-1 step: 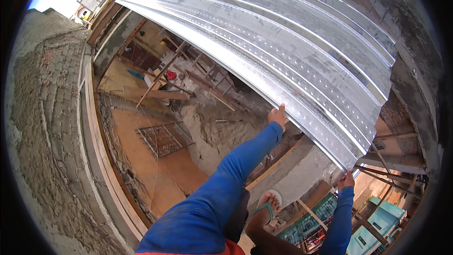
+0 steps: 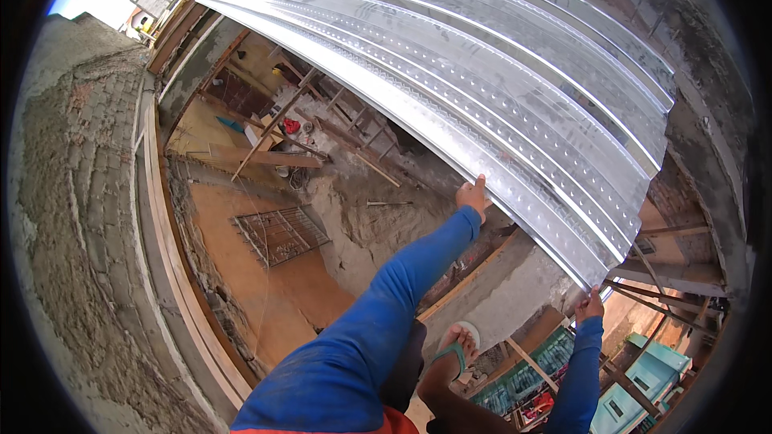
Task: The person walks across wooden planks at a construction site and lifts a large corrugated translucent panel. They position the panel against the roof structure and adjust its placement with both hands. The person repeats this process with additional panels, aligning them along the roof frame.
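Observation:
Long ribbed metal decking sheets (image 2: 515, 124), silvery with rows of small dimples, span the opening from the upper left to the right. My left hand (image 2: 474, 199) is closed on the near lengthwise edge of the closest sheet, thumb on top and the other fingers under it. At the near right corner of that same sheet, my right hand (image 2: 590, 306) grips the edge, its fingertips partly hidden. Both arms wear blue sleeves. My foot in a green-strapped flip-flop (image 2: 462, 350) stands on a grey concrete ledge (image 2: 515, 285) below the sheet.
Deep below lie a steel grate (image 2: 281, 237), a sand heap (image 2: 362, 221) and loose timbers (image 2: 269, 133). Along the left run a wooden beam (image 2: 173, 273) and a rough block wall (image 2: 80, 193). At lower right, a drop shows poles and a turquoise structure (image 2: 643, 382).

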The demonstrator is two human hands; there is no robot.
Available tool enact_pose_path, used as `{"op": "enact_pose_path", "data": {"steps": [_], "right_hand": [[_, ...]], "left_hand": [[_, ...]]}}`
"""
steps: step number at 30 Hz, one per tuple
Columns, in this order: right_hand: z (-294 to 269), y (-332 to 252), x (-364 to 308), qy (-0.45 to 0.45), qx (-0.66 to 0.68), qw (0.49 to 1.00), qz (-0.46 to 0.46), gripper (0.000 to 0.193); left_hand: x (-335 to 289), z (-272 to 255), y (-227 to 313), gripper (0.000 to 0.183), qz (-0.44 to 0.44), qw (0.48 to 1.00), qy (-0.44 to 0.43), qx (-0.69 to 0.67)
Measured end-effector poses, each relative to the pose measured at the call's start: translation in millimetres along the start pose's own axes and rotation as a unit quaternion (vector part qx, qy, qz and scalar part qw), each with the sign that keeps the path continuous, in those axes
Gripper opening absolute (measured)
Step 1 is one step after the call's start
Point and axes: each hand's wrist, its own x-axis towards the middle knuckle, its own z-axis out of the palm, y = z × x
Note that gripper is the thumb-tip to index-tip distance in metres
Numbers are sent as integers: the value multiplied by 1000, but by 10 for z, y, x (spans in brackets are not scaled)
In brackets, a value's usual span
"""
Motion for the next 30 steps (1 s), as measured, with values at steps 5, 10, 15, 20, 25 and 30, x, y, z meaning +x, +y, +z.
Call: {"op": "enact_pose_path", "data": {"steps": [5,10,15,20,25,30], "right_hand": [[66,-18,24,27,-16,999,14,26],[-125,143,347,44,-31,999,0,27],[-35,93,259,26,-10,1000,-5,33],[18,72,147,18,-36,999,-10,31],[37,59,137,23,-42,999,-16,28],[-11,5,110,36,-80,996,-29,29]], "left_hand": [[-71,-8,62,41,10,999,-36,-10],[-34,-64,118,44,13,998,-65,-4],[94,-431,336,50,57,994,-71,58],[73,-627,384,39,63,993,-48,84],[-36,-704,464,46,69,987,-58,134],[-146,-962,863,63,134,976,-48,162]]}}
